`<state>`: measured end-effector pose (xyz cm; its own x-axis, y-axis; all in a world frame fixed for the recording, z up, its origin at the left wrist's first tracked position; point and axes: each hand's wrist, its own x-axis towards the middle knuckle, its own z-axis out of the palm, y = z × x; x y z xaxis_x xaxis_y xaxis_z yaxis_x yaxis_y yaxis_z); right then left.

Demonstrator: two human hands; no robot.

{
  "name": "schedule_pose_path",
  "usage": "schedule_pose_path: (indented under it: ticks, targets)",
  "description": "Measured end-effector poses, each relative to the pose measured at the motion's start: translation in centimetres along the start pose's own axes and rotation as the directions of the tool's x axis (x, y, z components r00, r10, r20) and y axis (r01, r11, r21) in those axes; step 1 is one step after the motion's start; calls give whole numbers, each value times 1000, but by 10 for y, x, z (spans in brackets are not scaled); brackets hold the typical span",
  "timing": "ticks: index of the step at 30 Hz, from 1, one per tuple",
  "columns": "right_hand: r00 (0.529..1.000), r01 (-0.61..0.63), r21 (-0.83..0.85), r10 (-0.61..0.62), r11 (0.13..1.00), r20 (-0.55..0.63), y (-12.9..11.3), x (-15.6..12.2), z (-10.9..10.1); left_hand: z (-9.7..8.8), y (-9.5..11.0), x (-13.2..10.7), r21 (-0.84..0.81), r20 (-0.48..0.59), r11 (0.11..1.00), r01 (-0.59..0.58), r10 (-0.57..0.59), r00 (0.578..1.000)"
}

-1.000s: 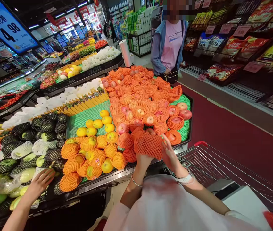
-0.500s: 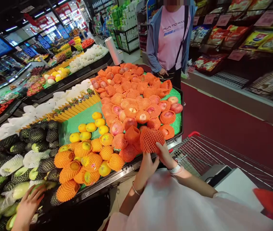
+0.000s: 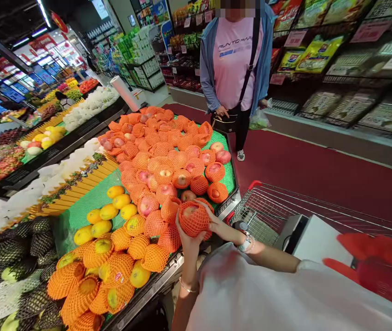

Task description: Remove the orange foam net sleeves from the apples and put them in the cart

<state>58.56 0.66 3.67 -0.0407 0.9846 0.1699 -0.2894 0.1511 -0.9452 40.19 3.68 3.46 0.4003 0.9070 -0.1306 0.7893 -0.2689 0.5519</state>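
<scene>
Orange-netted apple point(image 3: 192, 218) held by both hands above display bin point(image 3: 232, 181).

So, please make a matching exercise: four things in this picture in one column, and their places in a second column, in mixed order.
Things:
1. netted apple
2. bare yellow fruits
3. shopping cart
4. bag roll

Places:
a. on the green mat, left of the apples
b. right of the display
c. between the left hand and right hand
d. at the display's far end

Pairs: 1-c, 2-a, 3-b, 4-d
</scene>
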Motion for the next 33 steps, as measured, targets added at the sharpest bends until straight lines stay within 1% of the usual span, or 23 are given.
schedule_pose_path:
  ticks: [1, 3, 4, 6, 8, 9, 11, 13, 14, 16, 17, 18, 19, 20, 22, 23, 25, 27, 29, 30, 33]
  targets:
    - [1000, -11, -20, 11, 1000, -5, 0, 0, -3, 16, 10, 6, -146, -20, 988, 42, -46, 999]
    - [995, -30, -31, 27, 999, -95, 3, -1, -8, 40, 23, 15, -350, -60, 934, 78, -105, 993]
    - [988, -37, 0, 37, 999, -148, 5, -3, -10, 48, 27, 17, -412, -73, 908, 81, -122, 990]
    - [974, -39, 135, 68, 990, -217, 11, -7, -11, 59, 30, 22, -439, -87, 896, 66, -115, 989]
    - [969, -52, 277, 116, 960, -220, 16, -13, -14, 66, 34, 29, -447, -74, 895, 7, -45, 996]
    - [966, -67, 324, 143, 944, -216, 18, -17, -17, 69, 37, 34, -458, -58, 888, -44, 20, 998]
    - [947, -92, 342, 188, 935, -260, 20, -24, -27, 72, 45, 44, -471, -48, 871, -142, 136, 990]
    - [911, -87, 265, 184, 960, -368, 20, -28, -47, 72, 53, 54, -445, -14, 870, -213, 231, 973]
    - [882, -72, 188, 151, 979, -446, 20, -28, -60, 71, 56, 58, -424, 4, 873, -240, 267, 964]
    - [796, -43, -27, 18, 999, -605, 19, -24, -91, 70, 59, 63, -388, 26, 875, -289, 323, 946]
    - [741, -41, -154, -74, 987, -668, 19, -19, -108, 71, 59, 64, -372, 20, 877, -305, 336, 942]
    - [698, -51, -271, -160, 961, -698, 21, -14, -124, 72, 58, 64, -357, 4, 882, -308, 331, 944]
    - [674, -66, -368, -230, 928, -702, 23, -8, -140, 74, 56, 63, -341, -10, 890, -303, 319, 948]
    - [671, -83, -444, -279, 892, -687, 27, -2, -153, 76, 53, 61, -325, -20, 898, -295, 305, 952]
    - [699, -127, -567, -332, 814, -633, 38, 9, -169, 81, 45, 57, -294, -47, 914, -280, 279, 959]
    - [716, -160, -618, -340, 770, -610, 45, 14, -173, 82, 40, 55, -280, -67, 920, -275, 267, 961]
    - [736, -241, -694, -338, 679, -586, 60, 22, -174, 83, 31, 52, -261, -114, 928, -264, 242, 964]
    - [733, -322, -728, -328, 605, -596, 74, 28, -171, 80, 24, 50, -260, -152, 935, -240, 206, 967]
    - [720, -383, -731, -313, 564, -619, 83, 31, -170, 75, 18, 49, -271, -167, 940, -208, 167, 972]
    - [722, -404, -729, -297, 553, -625, 86, 32, -171, 72, 16, 49, -279, -167, 941, -193, 151, 974]
    - [751, -438, -715, -214, 546, -624, 88, 31, -182, 68, 15, 50, -284, -157, 940, -191, 151, 976]
